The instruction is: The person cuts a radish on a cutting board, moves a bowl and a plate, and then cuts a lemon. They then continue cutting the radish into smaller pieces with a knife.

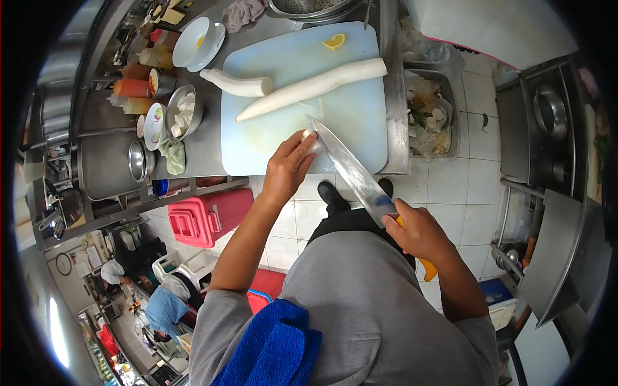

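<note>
My left hand [288, 168] is closed on a small piece of peeled white root [313, 142] above the near part of the cutting board [257, 148]. In my right hand [417, 230] is a large kitchen knife [351, 168] with a yellow handle. Its blade points up and left, its tip close to my left fingertips and beside the piece. A long, tapering peeled white root [312, 89] lies across the board. Left of it, a shorter, thicker root piece [237, 83] rests partly over the board's edge. A lemon wedge [335, 42] sits at the far side.
Left of the board are a metal bowl of white chunks [184, 114], a green cloth [172, 156], white bowls [193, 46] and sauce bottles [138, 89]. A waste bin [430, 116] stands right of the counter. Below are a pink container [209, 217] and the tiled floor [473, 219].
</note>
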The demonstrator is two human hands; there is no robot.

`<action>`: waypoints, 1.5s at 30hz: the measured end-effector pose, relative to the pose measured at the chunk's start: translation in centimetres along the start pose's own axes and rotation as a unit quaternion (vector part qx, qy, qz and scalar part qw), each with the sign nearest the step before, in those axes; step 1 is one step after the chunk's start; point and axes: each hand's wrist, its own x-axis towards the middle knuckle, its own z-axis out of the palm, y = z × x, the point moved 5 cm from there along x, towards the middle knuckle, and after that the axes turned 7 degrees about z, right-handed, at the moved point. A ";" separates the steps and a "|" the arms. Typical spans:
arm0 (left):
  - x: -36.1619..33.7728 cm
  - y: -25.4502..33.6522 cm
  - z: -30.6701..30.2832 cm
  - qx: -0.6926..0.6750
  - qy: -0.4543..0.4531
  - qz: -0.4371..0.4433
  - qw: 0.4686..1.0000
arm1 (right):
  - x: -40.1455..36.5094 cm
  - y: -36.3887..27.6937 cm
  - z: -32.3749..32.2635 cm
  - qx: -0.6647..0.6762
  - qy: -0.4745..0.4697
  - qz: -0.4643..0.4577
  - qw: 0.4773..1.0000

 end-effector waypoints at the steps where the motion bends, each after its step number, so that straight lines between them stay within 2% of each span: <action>1: 0.0 0.0 0.0 0.001 0.001 0.003 1.000 | -0.1 -0.1 -0.1 0.003 0.004 -0.004 1.000; 8: 0.3 0.4 -0.2 0.023 0.020 0.055 0.998 | -0.3 -0.7 -0.7 -0.042 0.005 -0.019 0.999; 11: 0.0 0.0 0.0 -0.002 0.006 0.015 1.000 | -0.4 -0.9 -0.8 -0.060 0.010 -0.024 0.998; 15: 0.1 0.0 0.0 0.000 0.009 0.021 1.000 | -0.6 -1.7 -1.0 -0.072 0.016 -0.016 0.997; 17: 0.1 0.1 0.0 0.010 0.028 0.064 0.998 | -0.6 -2.2 -0.9 -0.084 0.020 -0.010 0.996; 20: 0.2 0.1 0.1 0.018 0.030 0.072 0.997 | -0.3 -2.8 -0.7 -0.090 0.028 -0.027 0.995; 22: 0.1 0.0 0.1 0.008 0.019 0.057 0.998 | 0.2 -3.0 -0.5 -0.097 0.039 -0.058 0.993; 32: 0.1 0.1 0.1 0.009 0.007 0.023 1.000 | 0.2 -2.4 -0.4 -0.069 0.056 -0.063 0.994; 35: 0.3 0.4 0.0 0.020 0.002 0.020 1.000 | -0.2 -0.9 -0.8 -0.042 0.045 -0.048 0.997; 37: 0.4 0.4 -0.1 0.027 -0.001 0.019 0.999 | -0.2 0.1 -0.7 -0.036 0.005 0.011 0.999; 45: 0.5 0.6 -0.1 0.038 -0.013 0.021 0.999 | 0.1 1.2 -0.6 -0.014 -0.034 0.036 0.999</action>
